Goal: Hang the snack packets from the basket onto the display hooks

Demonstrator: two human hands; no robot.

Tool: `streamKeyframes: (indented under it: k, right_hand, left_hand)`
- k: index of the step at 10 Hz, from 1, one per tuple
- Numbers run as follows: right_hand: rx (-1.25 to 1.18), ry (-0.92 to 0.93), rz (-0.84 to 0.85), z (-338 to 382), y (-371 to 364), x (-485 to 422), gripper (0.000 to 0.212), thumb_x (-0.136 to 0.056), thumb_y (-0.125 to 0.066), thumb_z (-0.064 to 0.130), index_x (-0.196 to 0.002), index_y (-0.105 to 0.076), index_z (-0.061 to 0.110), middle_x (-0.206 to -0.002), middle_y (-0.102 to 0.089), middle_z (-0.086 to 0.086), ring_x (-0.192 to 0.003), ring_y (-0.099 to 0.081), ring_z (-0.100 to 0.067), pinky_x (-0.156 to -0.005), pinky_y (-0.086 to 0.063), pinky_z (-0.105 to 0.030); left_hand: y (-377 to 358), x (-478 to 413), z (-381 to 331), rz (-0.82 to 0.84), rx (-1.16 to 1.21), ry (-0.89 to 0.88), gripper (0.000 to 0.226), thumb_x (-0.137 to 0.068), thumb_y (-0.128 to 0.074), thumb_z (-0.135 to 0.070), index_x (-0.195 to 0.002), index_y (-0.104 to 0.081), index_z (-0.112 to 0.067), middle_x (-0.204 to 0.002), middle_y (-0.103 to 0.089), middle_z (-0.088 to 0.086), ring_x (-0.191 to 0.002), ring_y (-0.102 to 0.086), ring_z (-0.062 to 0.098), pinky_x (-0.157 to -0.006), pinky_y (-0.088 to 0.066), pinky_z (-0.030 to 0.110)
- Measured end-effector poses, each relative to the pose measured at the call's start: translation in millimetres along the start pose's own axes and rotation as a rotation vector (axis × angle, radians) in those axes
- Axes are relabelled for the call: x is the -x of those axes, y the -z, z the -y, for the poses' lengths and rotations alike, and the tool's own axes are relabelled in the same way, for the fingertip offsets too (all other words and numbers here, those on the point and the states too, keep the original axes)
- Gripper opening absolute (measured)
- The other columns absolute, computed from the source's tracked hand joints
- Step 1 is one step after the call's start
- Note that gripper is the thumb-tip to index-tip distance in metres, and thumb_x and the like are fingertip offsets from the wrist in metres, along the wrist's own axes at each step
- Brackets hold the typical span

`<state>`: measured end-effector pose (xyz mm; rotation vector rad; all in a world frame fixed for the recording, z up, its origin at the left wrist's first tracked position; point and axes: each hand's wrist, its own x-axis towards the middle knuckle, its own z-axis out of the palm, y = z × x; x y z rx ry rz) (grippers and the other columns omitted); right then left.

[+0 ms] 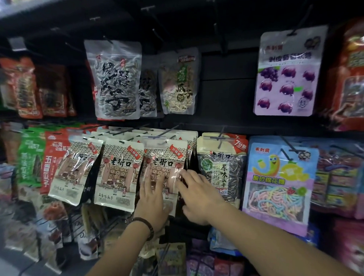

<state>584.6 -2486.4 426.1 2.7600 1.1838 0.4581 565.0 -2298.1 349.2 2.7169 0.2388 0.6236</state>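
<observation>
The left hand (153, 201), a dark bead bracelet (147, 226) on its wrist, lies flat against the lower front of a beige sunflower-seed packet (165, 156), fingers straight and slightly spread, pressing on it rather than gripping. Just to its right, the right hand (199, 193) reaches in with fingers extended and only lightly bent; its fingertips (181, 175) meet the packet's right edge, while the thumb stays spread apart below, so nothing is clasped. The packet hangs above both hands from a black display hook (170, 130), at the front of a row of identical packets. Immediately left of the left hand hangs a second beige packet (119, 172) of the same design, and beyond it a third (75, 168), tilted. Just beyond the right hand hangs a dark seed packet (221, 166), and further right a blue-and-pink marshmallow candy packet (279, 183). Well above the hands, on the upper row, hang a clear packet of striped seeds (117, 80), a pale seed packet (179, 83) and, up to the right, a purple grape gummy packet (288, 73).
</observation>
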Motion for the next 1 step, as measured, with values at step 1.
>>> streamKeyframes:
  k: [1]
  right_hand:
    - [0.013,-0.074,0.003,-9.6,11.6,21.8,0.076,-0.098,-0.06,0.035,-0.163,-0.026,0.015,-0.174,-0.015,-0.018,-0.161,-0.013,-0.039,-0.131,-0.021,-0.055]
  left_hand:
    - [5.1,15.0,-17.2,-0.008,-0.107,-0.038,0.093,-0.096,-0.07,-0.046,-0.165,-0.011,-0.028,-0.175,0.004,0.016,-0.161,-0.012,0.044,-0.126,-0.036,0.053]
